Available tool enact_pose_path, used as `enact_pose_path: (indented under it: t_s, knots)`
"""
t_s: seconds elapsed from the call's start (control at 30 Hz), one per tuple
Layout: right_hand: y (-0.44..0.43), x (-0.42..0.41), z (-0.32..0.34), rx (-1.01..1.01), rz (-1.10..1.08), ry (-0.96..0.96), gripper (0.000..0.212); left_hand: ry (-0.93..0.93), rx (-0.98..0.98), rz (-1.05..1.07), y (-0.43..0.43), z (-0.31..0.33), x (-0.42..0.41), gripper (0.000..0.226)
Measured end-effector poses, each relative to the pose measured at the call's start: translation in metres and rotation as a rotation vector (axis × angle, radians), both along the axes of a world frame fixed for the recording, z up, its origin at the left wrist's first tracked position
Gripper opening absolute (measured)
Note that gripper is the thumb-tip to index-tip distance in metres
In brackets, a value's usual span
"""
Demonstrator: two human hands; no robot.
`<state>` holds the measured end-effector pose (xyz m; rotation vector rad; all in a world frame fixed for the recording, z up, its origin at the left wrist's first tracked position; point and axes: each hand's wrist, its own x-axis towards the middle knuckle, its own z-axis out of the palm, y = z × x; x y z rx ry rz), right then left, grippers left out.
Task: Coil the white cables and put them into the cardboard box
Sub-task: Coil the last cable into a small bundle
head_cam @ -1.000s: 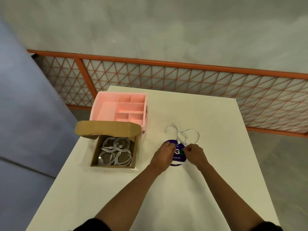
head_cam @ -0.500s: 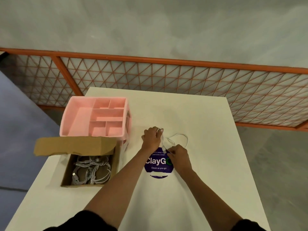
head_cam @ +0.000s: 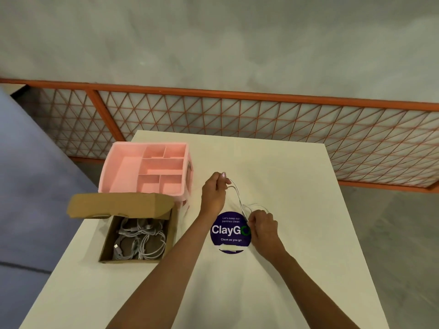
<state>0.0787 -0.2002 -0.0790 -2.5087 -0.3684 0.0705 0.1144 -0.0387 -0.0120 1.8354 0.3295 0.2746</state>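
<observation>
A thin white cable stretches between my two hands above the white table. My left hand pinches one end of it, raised near the pink organiser. My right hand grips the cable lower down, beside a purple round sticker, with a small loop of cable just beyond its fingers. The open cardboard box sits at the table's left edge, its flap folded back. Several coiled white cables lie inside it.
A pink compartment organiser stands just behind the box. The purple "ClayGo" sticker is stuck flat on the table. An orange mesh railing runs behind the table's far edge. A blue surface lies to the left.
My left hand moved away from the right, up and toward the organiser, drawing the cable out taut. The loose loops on the table have shrunk to one small loop.
</observation>
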Motion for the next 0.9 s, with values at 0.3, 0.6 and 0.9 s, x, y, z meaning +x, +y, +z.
enact_pose_path:
  t_s: [0.3, 0.6, 0.9]
  knots:
    - [-0.001, -0.013, 0.066, 0.433, 0.014, 0.124, 0.009, -0.072, -0.039, -0.271, -0.007, 0.047, -0.040, 0.031]
    - [-0.020, -0.033, 0.102, 0.450, 0.032, 0.014, 0.017, 0.032, 0.170, -0.313, 0.003, 0.078, -0.087, 0.031]
    - [-0.029, -0.053, 0.147, 0.461, 0.239, 0.326, 0.012, 0.089, -0.289, -0.086, -0.013, 0.083, -0.123, 0.029]
